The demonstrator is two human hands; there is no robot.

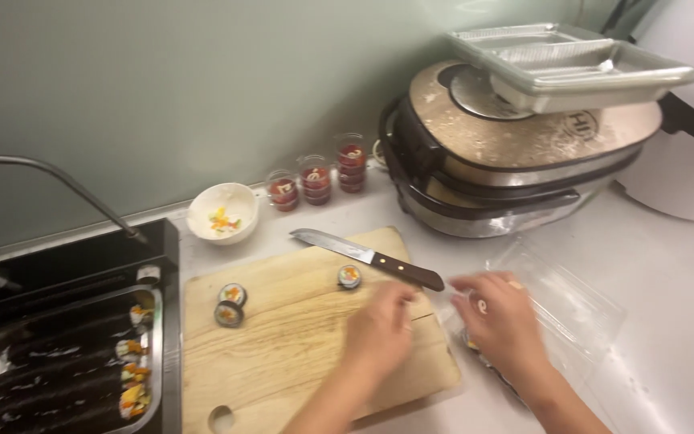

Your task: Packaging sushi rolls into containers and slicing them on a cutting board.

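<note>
My left hand (381, 328) rests over the right part of a wooden cutting board (291, 354), fingers curled near the board's edge; whether it holds anything is hidden. My right hand (504, 321) reaches into a clear plastic container (572, 309) beside the board and covers sliced seaweed rice rolls there. A knife (367, 257) with a dark wooden handle lies across the board's far edge. One roll slice (349, 276) sits by the blade, and two more slices (230, 304) lie on the board's left side.
A black tray (66, 378) of several whole seaweed rolls sits at left under a tap (50, 181). A white bowl (222, 211) and three small sauce cups (317, 178) stand by the wall. A big round electric pan (516, 153) carries foil trays (572, 60).
</note>
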